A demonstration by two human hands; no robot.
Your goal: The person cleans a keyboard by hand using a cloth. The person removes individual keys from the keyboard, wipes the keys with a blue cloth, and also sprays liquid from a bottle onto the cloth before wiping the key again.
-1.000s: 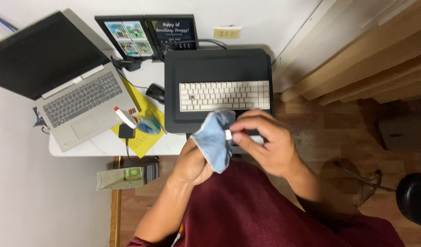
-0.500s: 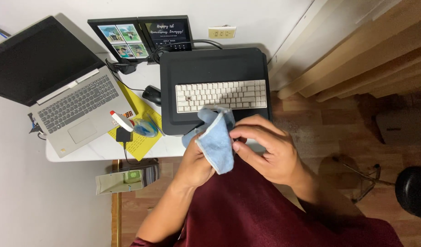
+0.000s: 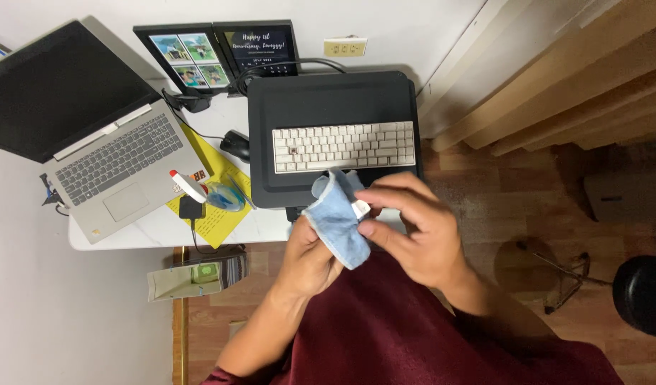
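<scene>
- The left hand (image 3: 310, 258), just below the middle of the frame, is closed around a soft light-blue cloth (image 3: 338, 221), which drapes over its fingers.
- The right hand (image 3: 417, 232), right of centre, pinches a small white keycap (image 3: 360, 209) between thumb and fingertips, pressed against the cloth.
- Both hands hover over the lower edge of a black rectangular tray (image 3: 328, 100) that carries a white compact keyboard (image 3: 344, 146), centre of the frame; one key slot near its left end looks bare.
- A silver open laptop (image 3: 107, 157) sits at the upper left on a white desk (image 3: 150, 232).
- Between laptop and tray lie a yellow paper sheet (image 3: 217, 214), a black mouse (image 3: 236, 145) and a white spray bottle with a red tip (image 3: 187, 185).
- A black framed photo display (image 3: 217, 50) stands at the top against the wall.
</scene>
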